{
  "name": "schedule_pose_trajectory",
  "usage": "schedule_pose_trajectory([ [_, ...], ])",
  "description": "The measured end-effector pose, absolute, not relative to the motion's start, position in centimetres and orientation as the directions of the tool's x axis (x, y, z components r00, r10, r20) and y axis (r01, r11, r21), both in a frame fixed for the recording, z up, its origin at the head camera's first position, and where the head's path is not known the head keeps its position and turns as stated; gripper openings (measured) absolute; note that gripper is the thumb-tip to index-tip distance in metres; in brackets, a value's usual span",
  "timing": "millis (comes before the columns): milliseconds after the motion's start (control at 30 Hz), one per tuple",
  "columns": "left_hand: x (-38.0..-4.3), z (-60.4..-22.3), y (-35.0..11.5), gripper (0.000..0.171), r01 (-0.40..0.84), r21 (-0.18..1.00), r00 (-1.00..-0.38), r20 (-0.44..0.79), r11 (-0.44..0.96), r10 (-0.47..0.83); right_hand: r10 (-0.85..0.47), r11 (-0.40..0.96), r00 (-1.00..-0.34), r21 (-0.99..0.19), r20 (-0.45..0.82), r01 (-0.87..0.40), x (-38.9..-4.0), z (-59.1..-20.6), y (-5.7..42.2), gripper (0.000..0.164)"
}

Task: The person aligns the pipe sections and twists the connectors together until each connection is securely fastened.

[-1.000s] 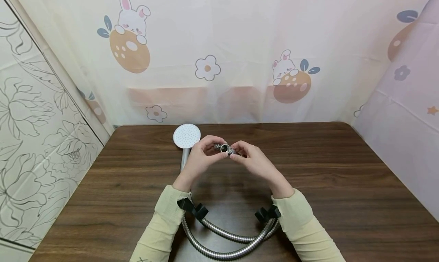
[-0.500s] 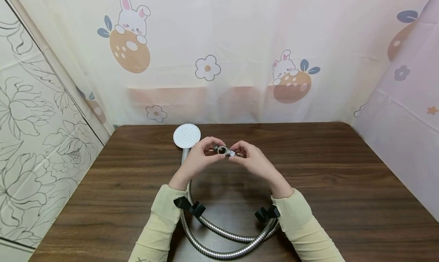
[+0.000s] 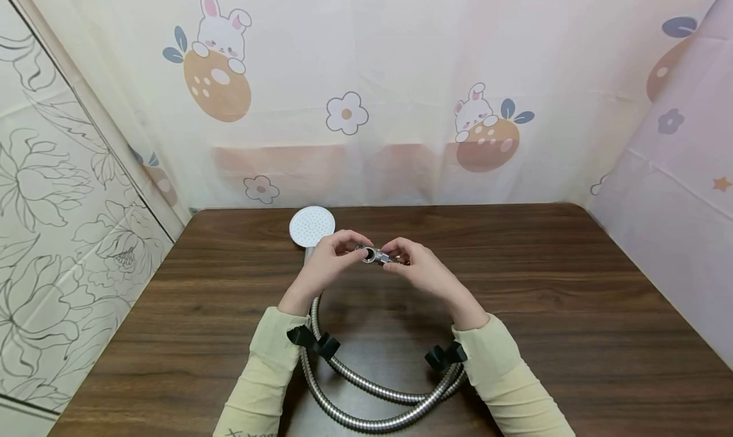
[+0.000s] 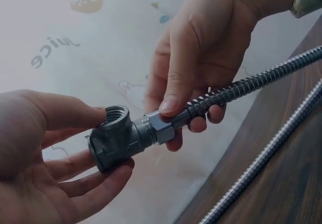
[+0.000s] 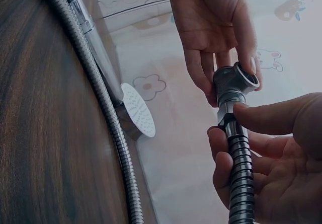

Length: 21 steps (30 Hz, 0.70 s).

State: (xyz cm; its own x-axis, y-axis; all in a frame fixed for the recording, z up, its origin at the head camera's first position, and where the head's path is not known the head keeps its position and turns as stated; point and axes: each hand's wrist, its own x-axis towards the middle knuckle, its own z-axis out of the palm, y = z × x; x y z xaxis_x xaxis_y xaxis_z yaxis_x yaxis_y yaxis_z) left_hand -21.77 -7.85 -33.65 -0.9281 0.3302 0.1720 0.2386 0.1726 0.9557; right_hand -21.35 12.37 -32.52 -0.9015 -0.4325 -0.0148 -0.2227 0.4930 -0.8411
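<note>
My left hand (image 3: 328, 264) pinches a metal pipe tee fitting (image 4: 114, 142), thumb at the rim of its threaded side opening and fingers underneath. From the other side my right hand (image 3: 422, 268) grips the end of a ribbed metal shower hose (image 4: 256, 79), with its thumb by the hex nut (image 4: 162, 128). In the left wrist view the nut sits against the tee's end, in line with it, and a little thread shows between them. Both hands are raised in front of the body, over the table's far half.
A white-faced shower head (image 3: 312, 226) lies at the back left of the brown wooden table (image 3: 544, 284), its handle joined to the hose. The hose (image 3: 372, 426) loops across the table between the forearms. A printed curtain (image 3: 401, 74) hangs behind the table.
The tee has turned in my left hand, and its round opening faces the head camera less. My left wrist and forearm have shifted slightly left; my right hand stays nearly in place.
</note>
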Motion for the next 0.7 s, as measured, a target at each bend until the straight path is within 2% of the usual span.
schedule_pose_trajectory([
  [467, -21.9, -33.7, -7.7, 0.014, 0.223, 0.938, -0.936, 0.130, 0.264, 0.328, -0.443, 0.525, -0.894, -0.829, -0.074, -0.192, -21.6, -32.9, 12.6, 0.029],
  [700, -20.6, -31.7, -7.5, 0.015, 0.207, 0.935, -0.933, 0.100, 0.289, 0.345, -0.435, 0.557, -0.891, -0.816, -0.129, -0.154, -21.8, -33.2, 12.9, 0.027],
])
